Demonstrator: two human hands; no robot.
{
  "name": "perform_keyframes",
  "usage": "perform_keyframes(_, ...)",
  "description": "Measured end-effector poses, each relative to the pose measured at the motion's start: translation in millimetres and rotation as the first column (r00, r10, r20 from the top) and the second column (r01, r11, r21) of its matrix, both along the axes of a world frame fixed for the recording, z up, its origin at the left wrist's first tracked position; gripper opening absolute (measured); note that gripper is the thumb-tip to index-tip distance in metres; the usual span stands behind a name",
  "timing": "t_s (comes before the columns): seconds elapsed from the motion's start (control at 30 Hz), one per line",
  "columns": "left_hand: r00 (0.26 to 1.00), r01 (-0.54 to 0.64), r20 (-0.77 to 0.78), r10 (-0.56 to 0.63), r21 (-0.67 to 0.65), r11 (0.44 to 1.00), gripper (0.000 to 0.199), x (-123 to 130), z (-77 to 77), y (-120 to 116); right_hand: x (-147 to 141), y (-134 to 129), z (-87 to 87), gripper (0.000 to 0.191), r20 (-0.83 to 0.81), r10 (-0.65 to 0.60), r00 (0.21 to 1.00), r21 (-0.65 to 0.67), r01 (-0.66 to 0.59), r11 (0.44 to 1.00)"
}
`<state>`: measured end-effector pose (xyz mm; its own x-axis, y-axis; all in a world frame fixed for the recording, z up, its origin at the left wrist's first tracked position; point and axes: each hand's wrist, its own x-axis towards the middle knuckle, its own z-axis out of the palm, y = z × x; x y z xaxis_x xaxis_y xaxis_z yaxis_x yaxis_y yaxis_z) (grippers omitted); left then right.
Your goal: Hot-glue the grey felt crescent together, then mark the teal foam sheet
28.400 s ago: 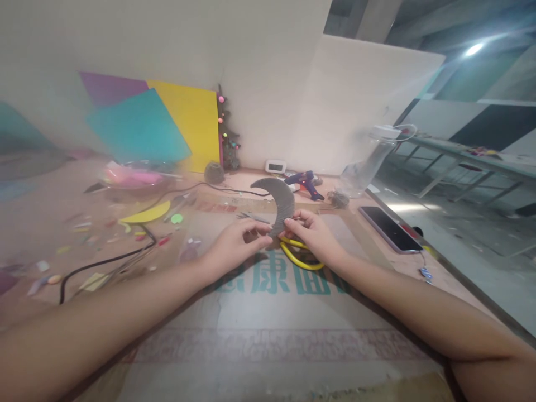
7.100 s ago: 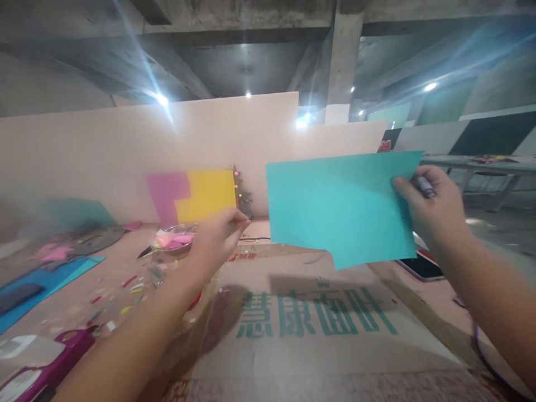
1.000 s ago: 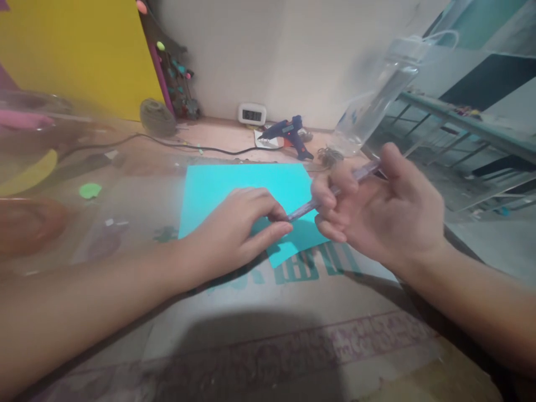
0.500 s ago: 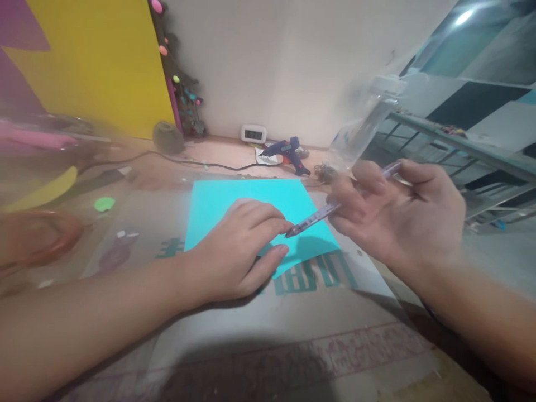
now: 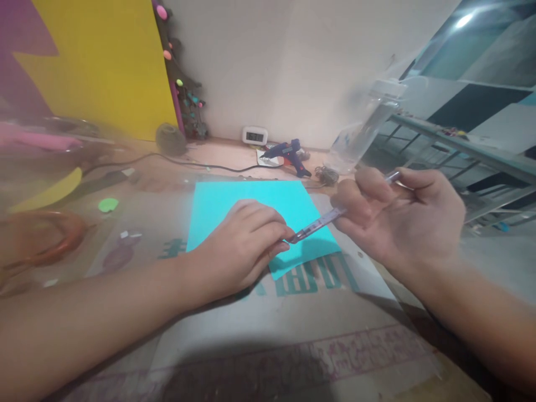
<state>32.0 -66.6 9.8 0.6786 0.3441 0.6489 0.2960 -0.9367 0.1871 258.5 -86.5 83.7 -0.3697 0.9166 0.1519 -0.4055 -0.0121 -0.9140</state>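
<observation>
A bright turquoise sheet of paper (image 5: 251, 192) lies on a sheet-covered table with green lettering and a purple pattern. My left hand (image 5: 243, 245) is over the paper, its thumb and index fingertip closed on the tip end of a slim pen (image 5: 320, 222). The pen slants up to the right into my right hand (image 5: 397, 218), held between its curled fingers and thumb, palm turned upward above the paper's right side. The right hand hides part of the pen's barrel.
A white digital clock (image 5: 255, 135), a blue glue gun (image 5: 288, 155) and a clear bottle (image 5: 364, 134) stand or lie along the back. At left are an orange ring (image 5: 62, 240), a yellow curved piece (image 5: 50, 192) and a green scrap (image 5: 108, 205).
My left thumb has moved up against the index fingertip, closing on the pen's tip. The pen and right hand have shifted slightly down and right; the view has shifted a little too.
</observation>
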Motion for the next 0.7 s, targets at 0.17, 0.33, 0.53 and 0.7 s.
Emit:
perform_keyframes(0.17,1.0,0.0,0.017,0.0,-0.01,1.0,0.01,1.6,-0.8,0.0,-1.3,0.0,0.4,0.034,0.0,0.015,1.0,-0.001,-0.015,1.0)
perform_keyframes(0.33,1.0,-0.005,0.018,0.005,-0.008,1.0,0.009,1.5,-1.0,-0.4,0.5,0.3,-0.8,0.033,-0.014,0.015,1.0,-0.012,-0.015,1.0)
perform_keyframes(0.53,1.0,-0.005,0.006,0.005,-0.029,1.0,0.012,2.4,-2.8,-0.7,-2.3,0.3,-0.9,0.033,-0.011,0.004,1.0,-0.04,-0.004,0.999)
perform_keyframes(0.7,0.999,-0.037,0.006,0.038,-0.036,0.999,0.021,5.5,-2.0,-1.0,3.0,1.5,-4.2,0.03,-0.007,-0.114,0.993,-0.068,0.113,0.991)
